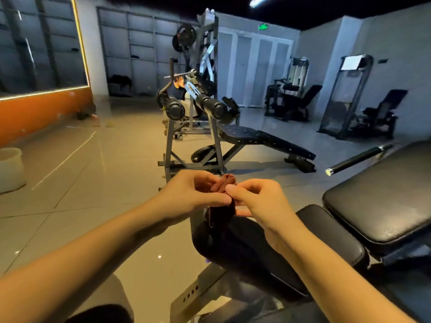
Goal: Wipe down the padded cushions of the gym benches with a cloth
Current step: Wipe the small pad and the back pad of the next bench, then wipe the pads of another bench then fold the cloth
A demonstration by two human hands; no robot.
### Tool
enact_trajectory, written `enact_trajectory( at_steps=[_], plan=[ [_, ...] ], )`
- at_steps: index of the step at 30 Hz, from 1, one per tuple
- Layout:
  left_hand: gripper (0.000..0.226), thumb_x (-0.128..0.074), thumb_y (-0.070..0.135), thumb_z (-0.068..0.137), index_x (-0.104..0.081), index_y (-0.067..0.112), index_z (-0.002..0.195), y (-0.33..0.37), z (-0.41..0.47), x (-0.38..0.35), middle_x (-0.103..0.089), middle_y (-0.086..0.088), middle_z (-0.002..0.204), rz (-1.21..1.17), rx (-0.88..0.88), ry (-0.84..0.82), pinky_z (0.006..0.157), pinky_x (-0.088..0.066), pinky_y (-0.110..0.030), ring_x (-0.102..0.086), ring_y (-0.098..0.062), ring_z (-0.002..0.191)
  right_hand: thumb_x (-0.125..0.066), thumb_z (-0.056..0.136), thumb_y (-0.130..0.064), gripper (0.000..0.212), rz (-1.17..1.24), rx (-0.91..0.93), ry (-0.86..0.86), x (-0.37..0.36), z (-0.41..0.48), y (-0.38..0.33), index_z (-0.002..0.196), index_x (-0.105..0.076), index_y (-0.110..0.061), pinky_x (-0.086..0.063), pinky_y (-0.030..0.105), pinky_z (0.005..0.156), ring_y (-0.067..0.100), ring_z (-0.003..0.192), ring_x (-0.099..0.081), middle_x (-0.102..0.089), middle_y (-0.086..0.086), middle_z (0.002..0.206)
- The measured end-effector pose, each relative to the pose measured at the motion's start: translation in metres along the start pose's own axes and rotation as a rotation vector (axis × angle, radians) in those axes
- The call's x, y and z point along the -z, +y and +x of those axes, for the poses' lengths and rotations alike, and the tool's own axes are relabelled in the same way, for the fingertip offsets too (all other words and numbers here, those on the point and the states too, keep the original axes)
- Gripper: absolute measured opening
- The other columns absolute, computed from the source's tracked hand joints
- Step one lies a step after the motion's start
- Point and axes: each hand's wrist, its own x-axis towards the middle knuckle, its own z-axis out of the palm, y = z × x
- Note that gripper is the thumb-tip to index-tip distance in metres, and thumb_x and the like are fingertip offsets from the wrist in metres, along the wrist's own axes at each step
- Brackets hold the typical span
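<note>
Pinching half-hidden cloth (224,184): left hand (189,194); right hand (260,201)

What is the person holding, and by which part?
A dark reddish cloth, pinched at its bunched upper part between the left hand and right hand; the rest hangs down.

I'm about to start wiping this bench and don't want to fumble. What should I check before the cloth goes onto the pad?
1. Grip on the cloth: ok; the left hand and right hand both pinch it.
2. Cloth opened flat for wiping: not ok; it is bunched between the fingers.
3. Cloth touching the seat cushion: cannot tell; its lower edge overlaps the pad in this view.
4. Seat cushion free of objects: ok where it shows; the arms hide part.
5. Cloth damp: cannot tell.
6. Back cushion bare: ok.
</note>
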Motion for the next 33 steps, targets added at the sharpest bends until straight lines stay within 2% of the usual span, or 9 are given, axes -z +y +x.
enact_trajectory(
  at_steps=[9,11,13,16,20,23,27,30,33],
  plan=[
    [0.014,-0.068,0.01,0.094,-0.078,0.018,0.097,-0.009,-0.012,0.047,-0.079,-0.003,0.091,0.046,-0.085,-0.223,0.069,-0.054,-0.016,-0.071,-0.009,0.08,-0.06,0.096,0.004,0.013,0.029,-0.137,0.165,-0.042,-0.044,-0.023,0.095,-0.072,0.005,-0.064,0.04,0.079,0.032,0.091,-0.075,-0.074,0.025,0.096],
    [0.013,-0.066,0.009,0.095,-0.077,0.015,0.093,-0.007,-0.013,0.053,-0.078,-0.005,0.089,0.084,-0.108,-0.227,0.071,-0.055,-0.019,-0.071,-0.009,0.08,-0.06,0.098,-0.004,0.016,0.088,-0.189,0.148,-0.043,-0.053,-0.028,0.101,-0.071,0.007,-0.063,0.044,0.082,0.039,0.093,-0.074,-0.073,0.029,0.099],
    [0.012,-0.066,0.014,0.096,-0.077,0.013,0.089,-0.003,-0.012,0.058,-0.077,-0.007,0.09,0.136,-0.127,-0.212,0.085,-0.056,-0.033,-0.072,-0.017,0.09,-0.063,0.099,-0.026,0.027,0.191,-0.225,0.099,-0.046,-0.062,-0.035,0.09,-0.076,-0.003,-0.064,0.039,0.072,0.033,0.077,-0.075,-0.075,0.021,0.086],
    [0.013,-0.067,0.025,0.095,-0.076,0.019,0.088,0.009,-0.012,0.058,-0.077,-0.005,0.091,0.229,-0.172,-0.246,0.097,-0.055,-0.048,-0.071,-0.024,0.097,-0.07,0.091,-0.046,0.035,-0.028,-0.175,0.101,-0.057,-0.072,-0.038,0.099,-0.074,-0.012,-0.063,0.039,0.076,0.026,0.082,-0.076,-0.078,0.01,0.09],
    [0.009,-0.071,0.026,0.095,-0.075,0.018,0.092,0.026,-0.01,0.06,-0.077,-0.002,0.091,0.32,-0.229,-0.293,0.092,-0.057,-0.042,-0.072,-0.021,0.093,-0.071,0.094,-0.018,0.012,-0.111,-0.095,0.16,-0.063,-0.085,-0.037,0.099,-0.076,-0.009,-0.059,0.031,0.075,0.023,0.091,-0.075,-0.078,0.009,0.094],
    [0.008,-0.072,0.022,0.094,-0.074,0.015,0.097,0.027,-0.013,0.062,-0.075,-0.004,0.091,0.217,-0.18,-0.414,0.077,-0.054,-0.033,-0.072,-0.02,0.086,-0.07,0.094,-0.015,0.016,-0.011,-0.138,0.099,-0.058,-0.101,-0.035,0.106,-0.076,-0.006,-0.058,0.037,0.088,0.03,0.101,-0.073,-0.077,0.013,0.103],
    [0.022,-0.075,0.035,0.09,-0.074,0.021,0.107,0.007,-0.019,0.055,-0.075,-0.001,0.096,0.092,-0.107,-0.409,0.076,-0.054,-0.03,-0.071,-0.018,0.091,-0.071,0.092,-0.012,0.021,0.122,-0.182,0.135,-0.065,-0.107,-0.03,0.108,-0.076,-0.002,-0.054,0.051,0.101,0.038,0.105,-0.071,-0.076,0.018,0.106],
    [0.054,-0.07,0.064,0.083,-0.066,0.024,0.12,-0.022,-0.028,0.059,-0.075,-0.006,0.104,-0.022,0.036,-0.329,0.092,-0.057,-0.043,-0.07,-0.021,0.099,-0.07,0.093,-0.014,0.019,0.145,-0.178,0.261,-0.079,-0.1,-0.026,0.107,-0.077,-0.003,-0.057,0.046,0.095,0.036,0.103,-0.072,-0.077,0.016,0.102],
    [0.078,-0.072,0.073,0.073,-0.056,0.022,0.131,-0.053,-0.04,0.071,-0.076,-0.013,0.109,-0.243,0.286,-0.342,0.093,-0.058,-0.045,-0.074,-0.026,0.103,-0.068,0.094,-0.014,0.018,0.212,-0.144,0.334,-0.093,-0.085,-0.024,0.106,-0.076,-0.003,-0.058,0.042,0.087,0.034,0.097,-0.072,-0.077,0.016,0.101]
  ],
)
